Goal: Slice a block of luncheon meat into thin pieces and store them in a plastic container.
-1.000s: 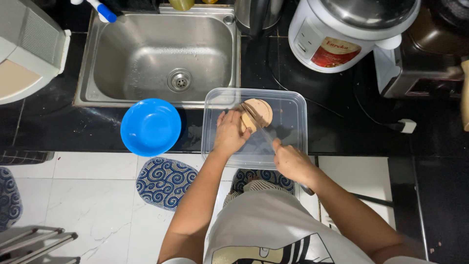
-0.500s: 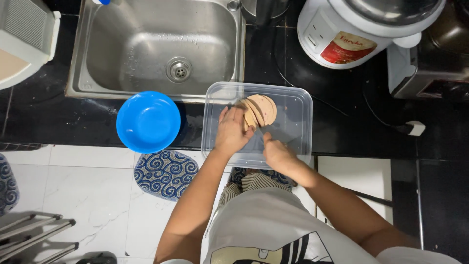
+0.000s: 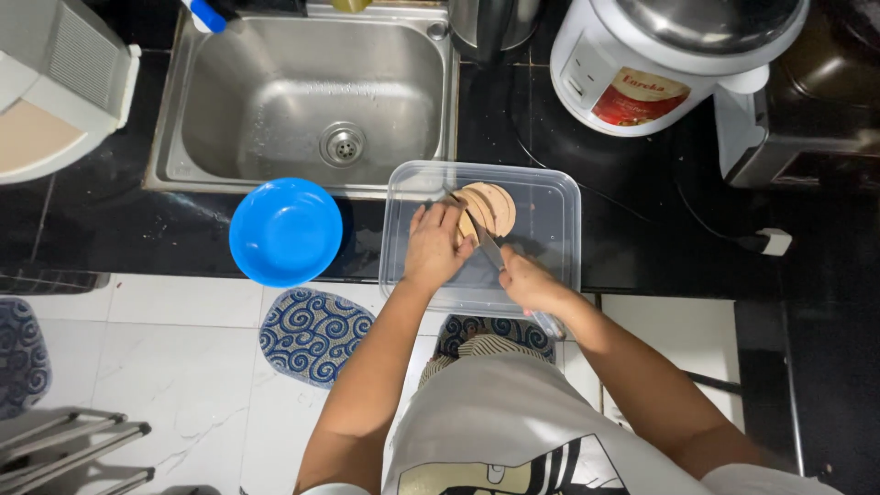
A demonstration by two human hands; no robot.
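The clear plastic container [image 3: 550, 229] sits on the black counter [image 3: 642, 229], just in front of the steel sink [image 3: 302, 92]. Inside it, the left hand [image 3: 433, 246] presses on a pink sliced meat log [image 3: 488, 209], fingers curled over it. The right hand [image 3: 524, 280] grips a knife [image 3: 477, 234], blade against the slices. A blue bowl [image 3: 285, 231] stands just left of the container; a white rice cooker [image 3: 660, 55] stands behind it.

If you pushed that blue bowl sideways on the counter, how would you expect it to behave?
The blue bowl looks like thin plastic and is empty, so it is probably light and would slide easily. The dark counter looks glossy, so grip is likely poor. It overhangs the edge and might tip off.
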